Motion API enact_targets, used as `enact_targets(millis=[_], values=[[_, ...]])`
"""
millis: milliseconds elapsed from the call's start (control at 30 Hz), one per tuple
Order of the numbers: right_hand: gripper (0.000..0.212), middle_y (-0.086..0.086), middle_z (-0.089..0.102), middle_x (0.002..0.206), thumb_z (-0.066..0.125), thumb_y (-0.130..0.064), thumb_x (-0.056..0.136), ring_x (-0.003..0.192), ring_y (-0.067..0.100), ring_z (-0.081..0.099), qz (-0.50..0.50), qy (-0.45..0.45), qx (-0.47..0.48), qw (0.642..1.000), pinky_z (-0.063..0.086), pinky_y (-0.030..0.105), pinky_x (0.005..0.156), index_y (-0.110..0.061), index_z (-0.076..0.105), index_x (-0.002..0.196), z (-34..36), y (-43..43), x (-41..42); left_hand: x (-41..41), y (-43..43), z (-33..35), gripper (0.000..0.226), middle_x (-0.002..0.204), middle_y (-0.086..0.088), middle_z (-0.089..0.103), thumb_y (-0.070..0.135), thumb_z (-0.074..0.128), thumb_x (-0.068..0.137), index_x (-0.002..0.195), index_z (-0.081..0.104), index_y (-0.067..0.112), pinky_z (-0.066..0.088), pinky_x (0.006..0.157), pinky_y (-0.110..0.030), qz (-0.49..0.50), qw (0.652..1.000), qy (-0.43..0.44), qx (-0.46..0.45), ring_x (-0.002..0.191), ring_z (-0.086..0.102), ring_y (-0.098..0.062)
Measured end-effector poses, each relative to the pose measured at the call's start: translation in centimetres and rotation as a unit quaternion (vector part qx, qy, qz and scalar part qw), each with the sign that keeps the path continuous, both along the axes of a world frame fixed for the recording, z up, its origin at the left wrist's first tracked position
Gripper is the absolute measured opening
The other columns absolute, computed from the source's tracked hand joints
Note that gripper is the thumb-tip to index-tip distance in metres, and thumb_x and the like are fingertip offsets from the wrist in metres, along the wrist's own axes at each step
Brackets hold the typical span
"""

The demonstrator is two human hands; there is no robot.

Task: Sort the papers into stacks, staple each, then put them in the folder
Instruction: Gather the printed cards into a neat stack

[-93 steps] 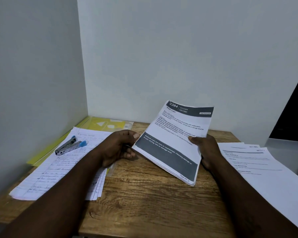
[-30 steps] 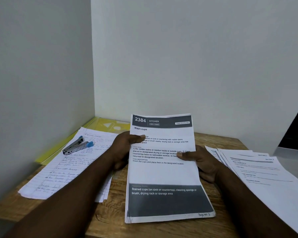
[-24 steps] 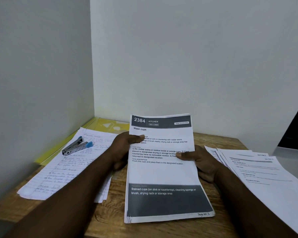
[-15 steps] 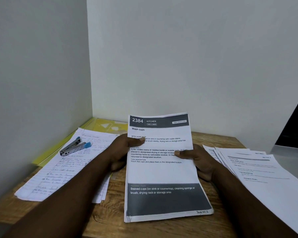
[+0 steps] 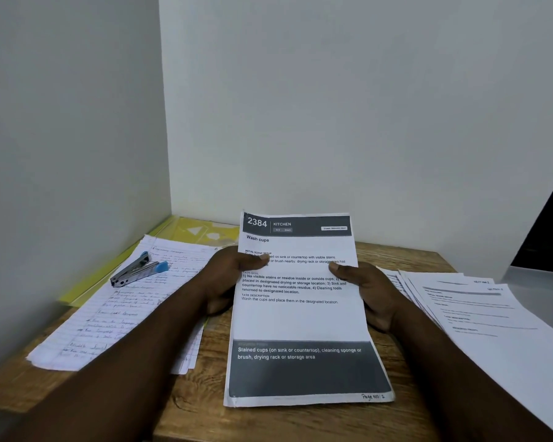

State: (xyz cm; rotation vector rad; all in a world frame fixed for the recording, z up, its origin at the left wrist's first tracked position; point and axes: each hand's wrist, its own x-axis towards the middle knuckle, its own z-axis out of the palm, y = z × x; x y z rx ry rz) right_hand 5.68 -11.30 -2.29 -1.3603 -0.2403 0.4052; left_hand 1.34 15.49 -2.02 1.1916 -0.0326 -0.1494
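**Two hands hold a printed stack upright on a desk**

A printed stack (image 5: 300, 320) headed "2384 Kitchen, Wash cups" stands tilted, its bottom edge resting on the wooden desk (image 5: 268, 422). The left hand (image 5: 224, 282) grips its left edge and the right hand (image 5: 369, 291) its right edge, thumbs on the front page, fingers clamped behind. A handwritten pile (image 5: 115, 307) carrying a stapler (image 5: 138, 272) lies left, over a yellow folder (image 5: 186, 231). More printed sheets (image 5: 479, 314) lie right.

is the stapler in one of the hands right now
No, the stapler lies on the handwritten papers, while both hands hold the printed stack.
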Motion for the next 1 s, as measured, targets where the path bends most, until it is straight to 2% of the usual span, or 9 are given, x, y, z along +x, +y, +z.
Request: enact_targets(millis=[167, 300, 567, 700, 833, 1000], values=[[0.043, 0.026, 0.072, 0.126, 0.068, -0.016, 0.09, 0.116, 0.047, 0.07, -0.027, -0.008, -0.01, 1.0, 0.049, 0.068, 0.106, 0.004, 0.069, 0.128, -0.2, 0.4, 0.1, -0.1, 0.2, 0.0, 0.035, 0.128, -0.025, 0.072, 0.009, 0.06, 0.099, 0.131, 0.067, -0.004, 0.061, 0.096, -0.051, -0.02, 1.0, 0.003, 0.007, 0.116, 0.071, -0.043], [0.036, 0.025, 0.074, 0.122, 0.066, -0.012, 0.094, 0.111, 0.046, 0.072, -0.046, -0.008, -0.01, 0.999, 0.053, 0.065, 0.102, 0.005, 0.07, 0.125, -0.2, 0.6, 0.2, 0.1, 0.4, 0.0, 0.034, 0.126, -0.027, 0.072, 0.006, 0.056, 0.1, 0.13, 0.067, -0.006, 0.062, 0.094, -0.051, -0.019, 1.0, 0.004, 0.003, 0.116, 0.071, -0.045], [0.031, 0.022, 0.075, 0.122, 0.063, -0.01, 0.1, 0.111, 0.043, 0.073, -0.044, -0.032, -0.046, 0.997, 0.055, 0.063, 0.1, 0.003, 0.07, 0.127, 0.0, 0.6, -0.2, 0.5, 0.4, 0.0, 0.025, 0.115, -0.03, 0.074, -0.007, 0.054, 0.095, 0.112, 0.072, -0.008, 0.064, 0.087, -0.051, 0.024, 1.0, 0.014, 0.012, 0.095, 0.076, -0.043], [0.029, 0.019, 0.076, 0.122, 0.066, -0.009, 0.099, 0.111, 0.041, 0.074, -0.055, -0.067, -0.078, 0.993, 0.055, 0.062, 0.102, 0.0, 0.071, 0.126, -0.2, 0.9, -0.3, 0.8, 0.7, -0.1, 0.027, 0.113, -0.03, 0.075, -0.007, 0.055, 0.094, 0.116, 0.07, -0.011, 0.062, 0.089, -0.052, 0.039, 0.999, 0.022, 0.021, 0.097, 0.076, -0.044], [0.027, 0.018, 0.076, 0.12, 0.064, -0.006, 0.1, 0.11, 0.041, 0.074, -0.074, -0.073, -0.083, 0.991, 0.055, 0.061, 0.101, -0.001, 0.072, 0.125, -0.2, 1.4, -0.6, 0.9, 0.9, -0.3, 0.031, 0.116, -0.028, 0.075, -0.003, 0.055, 0.096, 0.122, 0.069, -0.011, 0.059, 0.097, -0.054, 0.019, 0.999, 0.03, 0.018, 0.107, 0.074, -0.045], [0.027, 0.021, 0.076, 0.118, 0.065, -0.007, 0.098, 0.105, 0.042, 0.076, -0.094, -0.074, -0.086, 0.989, 0.056, 0.062, 0.098, 0.001, 0.073, 0.123, 0.0, 1.6, -0.6, 1.0, 0.6, -0.3, 0.029, 0.12, -0.021, 0.076, 0.016, 0.07, 0.098, 0.118, 0.074, -0.005, 0.056, 0.104, -0.051, 0.026, 1.0, 0.014, 0.007, 0.108, 0.075, -0.037]])
